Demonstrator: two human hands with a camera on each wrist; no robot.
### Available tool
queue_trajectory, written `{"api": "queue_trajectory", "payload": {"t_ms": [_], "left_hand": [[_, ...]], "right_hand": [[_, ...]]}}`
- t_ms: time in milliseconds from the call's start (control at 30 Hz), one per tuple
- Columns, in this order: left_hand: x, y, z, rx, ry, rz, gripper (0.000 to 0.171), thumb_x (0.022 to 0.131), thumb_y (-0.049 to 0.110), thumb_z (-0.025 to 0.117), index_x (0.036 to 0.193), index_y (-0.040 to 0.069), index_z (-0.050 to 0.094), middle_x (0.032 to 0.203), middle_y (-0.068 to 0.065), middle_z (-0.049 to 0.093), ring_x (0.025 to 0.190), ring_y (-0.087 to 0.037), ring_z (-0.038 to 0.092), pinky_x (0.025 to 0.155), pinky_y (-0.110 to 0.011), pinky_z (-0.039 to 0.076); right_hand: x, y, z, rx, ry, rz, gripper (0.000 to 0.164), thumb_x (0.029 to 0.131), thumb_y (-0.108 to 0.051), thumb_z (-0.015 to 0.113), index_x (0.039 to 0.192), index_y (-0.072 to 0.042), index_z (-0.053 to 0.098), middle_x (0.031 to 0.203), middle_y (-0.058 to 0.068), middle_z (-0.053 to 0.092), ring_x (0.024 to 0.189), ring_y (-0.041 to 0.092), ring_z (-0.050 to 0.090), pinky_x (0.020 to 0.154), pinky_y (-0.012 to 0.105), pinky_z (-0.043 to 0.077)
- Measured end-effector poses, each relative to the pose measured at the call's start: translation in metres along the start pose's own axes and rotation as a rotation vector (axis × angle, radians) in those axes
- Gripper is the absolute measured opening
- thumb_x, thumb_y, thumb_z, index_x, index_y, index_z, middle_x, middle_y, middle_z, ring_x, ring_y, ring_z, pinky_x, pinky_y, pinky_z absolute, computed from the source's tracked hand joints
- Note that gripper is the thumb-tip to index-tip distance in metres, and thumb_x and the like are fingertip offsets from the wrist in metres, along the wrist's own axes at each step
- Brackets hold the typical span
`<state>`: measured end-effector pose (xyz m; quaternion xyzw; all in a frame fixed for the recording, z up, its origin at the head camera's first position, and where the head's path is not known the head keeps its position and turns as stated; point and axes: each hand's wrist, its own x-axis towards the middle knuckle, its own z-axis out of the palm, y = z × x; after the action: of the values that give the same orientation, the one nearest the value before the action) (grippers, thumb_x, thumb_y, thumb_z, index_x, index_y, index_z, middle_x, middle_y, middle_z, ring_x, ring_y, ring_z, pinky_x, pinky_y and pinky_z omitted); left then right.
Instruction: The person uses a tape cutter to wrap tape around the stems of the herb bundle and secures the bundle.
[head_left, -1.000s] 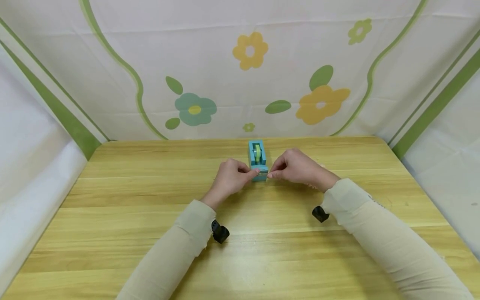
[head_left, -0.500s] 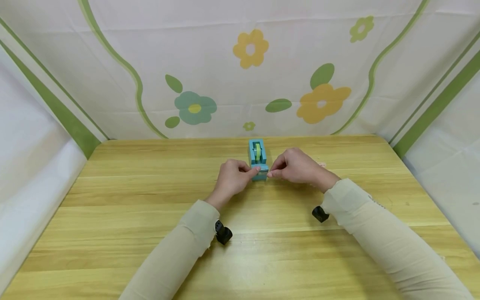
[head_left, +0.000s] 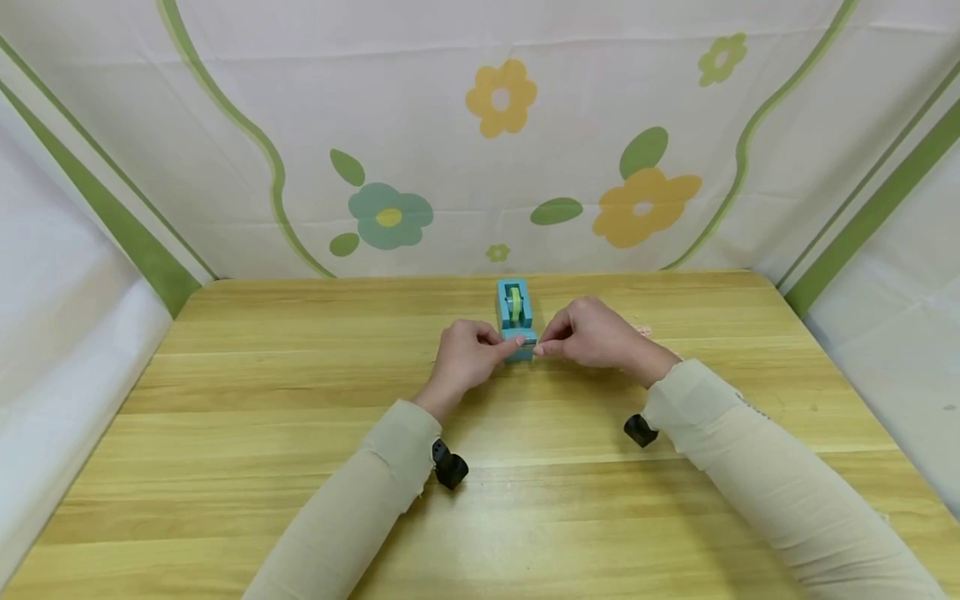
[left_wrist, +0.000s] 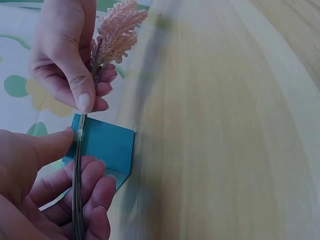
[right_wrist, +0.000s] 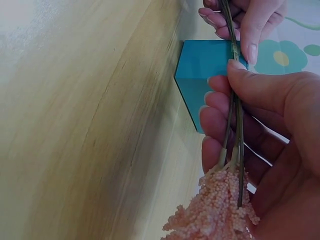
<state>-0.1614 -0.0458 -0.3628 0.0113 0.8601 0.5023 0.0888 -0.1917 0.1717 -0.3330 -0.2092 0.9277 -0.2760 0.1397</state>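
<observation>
A bundle of thin dark stems [left_wrist: 77, 195] with pale pink flower heads [right_wrist: 215, 205] runs between both hands. My right hand [head_left: 592, 333] pinches the stems close below the flowers, thumb on top. Lower down, my left hand [head_left: 465, 354] holds them, its fingers curled beneath and its thumb tip beside a shiny band of clear tape [left_wrist: 80, 134] around the stems. Right behind the bundle stands a turquoise tape dispenser [head_left: 506, 317] carrying a yellow-green roll [head_left: 515, 305]. In the head view, the hands hide most of the stems.
The wooden table [head_left: 300, 467] reaches back to a white cloth wall [head_left: 420, 100] printed with flowers. Small black cameras [head_left: 450, 469] sit at both wrists.
My left hand and forearm have shifted slightly right, with the thumb sliding a little further across the dispenser's front. The right hand stays nearly in place.
</observation>
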Motion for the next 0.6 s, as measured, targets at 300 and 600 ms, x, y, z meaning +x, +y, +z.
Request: {"api": "queue_trajectory", "payload": {"t_ms": [300,600], "left_hand": [[0.0024,-0.0005,0.0006,-0.032,0.010,-0.038,0.036,0.097,0.038,0.083,0.088,0.003,0.081,0.078,-0.005,0.072,0.069,-0.016,0.054,0.059,-0.026,0.042],[0.0031,-0.0034,0.0007,-0.091,-0.009,-0.093,0.037,0.096,0.041,0.084,0.089,0.005,0.080,0.086,-0.008,0.076,0.076,-0.018,0.058,0.065,-0.028,0.043]], "right_hand": [[0.0002,0.0016,-0.0001,-0.018,0.013,-0.018,0.011,0.099,-0.021,0.081,0.096,-0.015,0.089,0.097,0.000,0.084,0.077,0.018,0.064,0.069,0.033,0.051],[-0.0008,-0.0004,0.0005,-0.013,0.027,-0.026,0.011,0.098,-0.021,0.081,0.095,-0.014,0.089,0.094,0.000,0.084,0.072,0.018,0.061,0.066,0.033,0.049]]}}
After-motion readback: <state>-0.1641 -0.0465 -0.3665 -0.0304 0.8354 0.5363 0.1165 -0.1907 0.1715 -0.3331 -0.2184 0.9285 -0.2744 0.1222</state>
